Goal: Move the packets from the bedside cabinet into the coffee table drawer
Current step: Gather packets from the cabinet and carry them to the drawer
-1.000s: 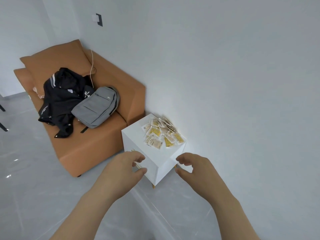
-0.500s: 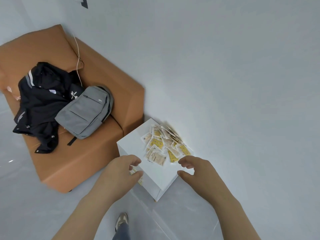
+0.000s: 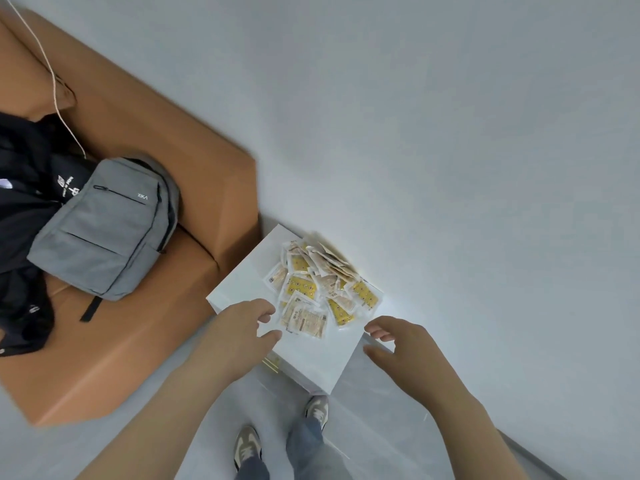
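At far left a black jacket (image 3: 20, 188) and a grey backpack (image 3: 104, 230) lie on an orange sofa (image 3: 180, 140). Just beside the sofa's arm stands the white bedside cabinet (image 3: 246, 282), set against the wall. The left hand (image 3: 239, 334) hovers over the cabinet top's near-left edge, fingers loosely curled and grasping nothing, its fingertips close to the nearest packet. The packets (image 3: 315, 285) lie in a loose overlapping heap on the half of the cabinet top towards the wall. The heap's long axis runs from the far corner towards the near edge. Single packets lie flat and point in many directions, and the nearest one lies with its long side roughly across the view. The right hand (image 3: 405, 348) hovers off the near-right edge, fingers relaxed and spread, also empty. Judged risk: the packets look slick and unstacked, so a two-handed scoop may shed some over the wall-side edge or onto the floor. More may slip out during the carry, since the coffee table drawer is not in view.
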### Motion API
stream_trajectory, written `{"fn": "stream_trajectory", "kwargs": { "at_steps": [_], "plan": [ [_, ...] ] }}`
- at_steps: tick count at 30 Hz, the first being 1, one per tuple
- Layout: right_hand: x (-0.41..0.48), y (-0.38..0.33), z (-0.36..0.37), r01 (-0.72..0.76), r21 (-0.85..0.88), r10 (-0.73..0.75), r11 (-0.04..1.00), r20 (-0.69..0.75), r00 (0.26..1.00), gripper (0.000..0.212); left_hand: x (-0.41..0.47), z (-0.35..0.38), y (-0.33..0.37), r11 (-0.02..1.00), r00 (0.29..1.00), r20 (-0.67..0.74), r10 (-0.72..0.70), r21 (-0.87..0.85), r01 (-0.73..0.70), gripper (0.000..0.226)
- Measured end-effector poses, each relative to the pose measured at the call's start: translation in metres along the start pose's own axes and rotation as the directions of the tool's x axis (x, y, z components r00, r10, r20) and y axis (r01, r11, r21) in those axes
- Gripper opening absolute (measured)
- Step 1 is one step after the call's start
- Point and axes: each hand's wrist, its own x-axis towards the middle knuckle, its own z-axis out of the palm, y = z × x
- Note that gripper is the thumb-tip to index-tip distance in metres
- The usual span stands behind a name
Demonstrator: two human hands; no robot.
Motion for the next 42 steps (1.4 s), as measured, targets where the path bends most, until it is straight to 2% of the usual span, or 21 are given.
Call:
{"fn": "stream_trajectory", "kwargs": {
  "at_steps": [6, 11, 17, 22, 30, 38, 42],
  "plan": [
    [0.065, 0.031, -0.009, -0.037, -0.011, 0.038, 0.999, 0.022, 0.999, 0.027, 0.064, 0.021, 0.006, 0.996, 0.996, 0.016, -0.082, 0.026, 0.082, 0.043],
    [0.12, 0.066, -0.006, -0.056, -0.041, 0.058, 0.998, 0.06, 0.997, 0.028, 0.113, 0.052, 0.004, 0.985, 0.989, 0.049, -0.139, 0.112, 0.133, 0.047],
    [0.175, 0.103, 0.014, -0.116, -0.067, 0.124, 0.991, 0.129, 0.984, 0.034, 0.16, 0.087, -0.015, 0.964, 0.968, 0.084, -0.235, 0.148, 0.221, 0.053],
    [0.211, 0.129, 0.039, -0.165, -0.046, 0.169, 0.985, 0.113, 0.979, 0.034, 0.195, 0.113, -0.04, 0.943, 0.941, 0.157, -0.298, 0.203, 0.265, 0.058],
    [0.26, 0.168, 0.086, -0.212, -0.135, 0.234, 0.968, 0.171, 0.957, 0.05, 0.246, 0.161, -0.08, 0.934, 0.929, 0.193, -0.316, 0.238, 0.268, 0.066],
    [0.299, 0.199, 0.136, -0.224, -0.121, 0.244, 0.967, 0.195, 0.95, 0.066, 0.276, 0.213, -0.117, 0.915, 0.935, 0.176, -0.309, 0.322, 0.243, 0.067],
    [0.315, 0.213, 0.154, -0.241, -0.107, 0.256, 0.965, 0.171, 0.951, 0.072, 0.285, 0.229, -0.125, 0.907, 0.945, 0.101, -0.313, 0.328, 0.265, 0.089]
  ]
}}
